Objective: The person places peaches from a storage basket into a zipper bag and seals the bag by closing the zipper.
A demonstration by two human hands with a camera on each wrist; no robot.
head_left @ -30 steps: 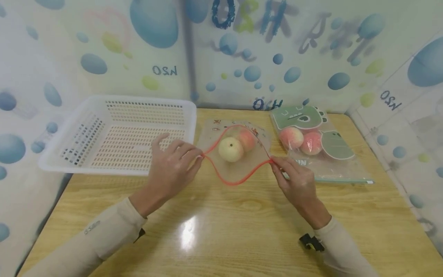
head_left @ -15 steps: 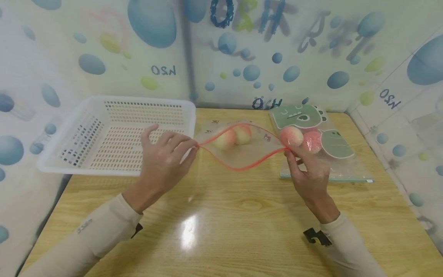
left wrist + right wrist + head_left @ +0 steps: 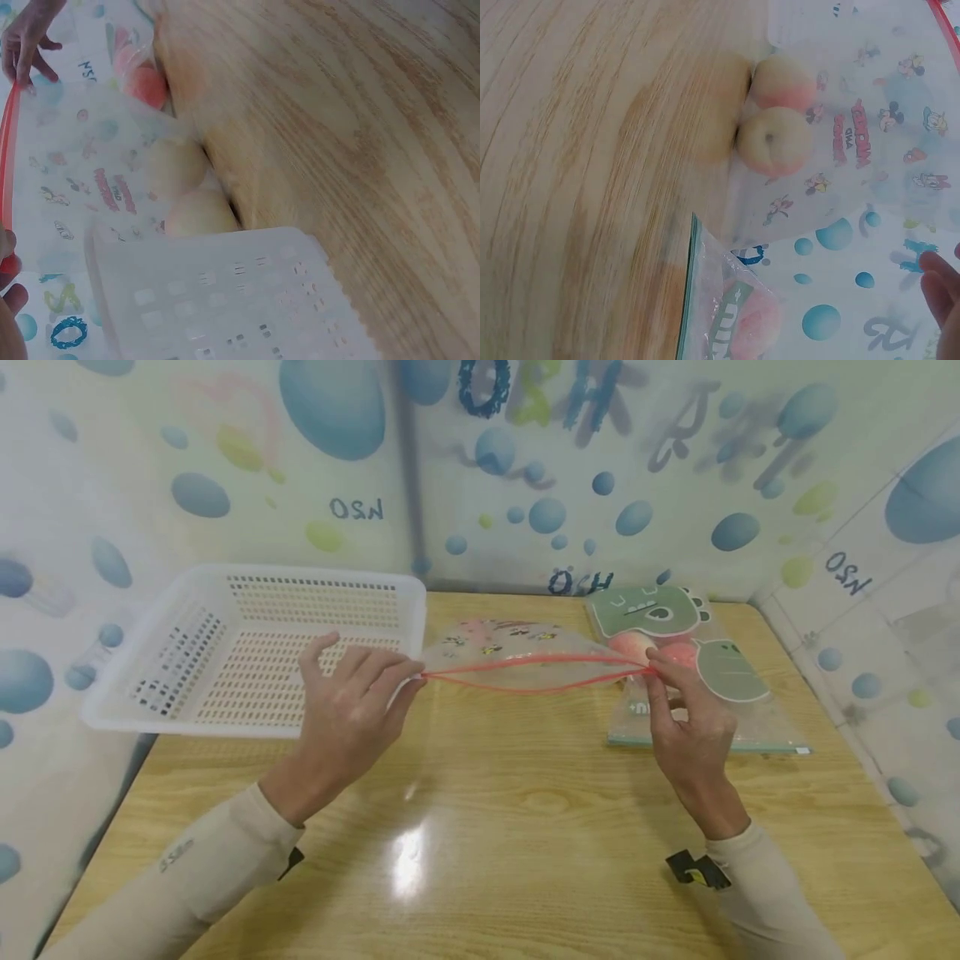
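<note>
A clear zip bag (image 3: 510,647) with a red-edged mouth and small cartoon prints is stretched sideways in the head view. At its left corner, my left hand (image 3: 352,718) pinches the red edge between thumb and fingers. My right hand (image 3: 693,727) pinches the opposite corner, overlapping the other bag. The mouth is a narrow slit, its two red edges slightly apart in the middle. Two pale pink-yellow peaches (image 3: 774,140) sit side by side at the bottom of this bag in the right wrist view; the head view mostly hides them behind the film.
At back right lies a second zip bag (image 3: 731,672) with a green animal print, holding two peaches (image 3: 678,653). A white slotted plastic basket (image 3: 255,731) stands at left, right beside my left hand. Behind the wooden table (image 3: 525,860) rises a bubble-patterned wall (image 3: 502,560).
My hands have drawn apart, the right moving right and up, the left slightly left. The bag's mouth has gone from a wide round opening to a thin slit, and the film now covers the peaches.
</note>
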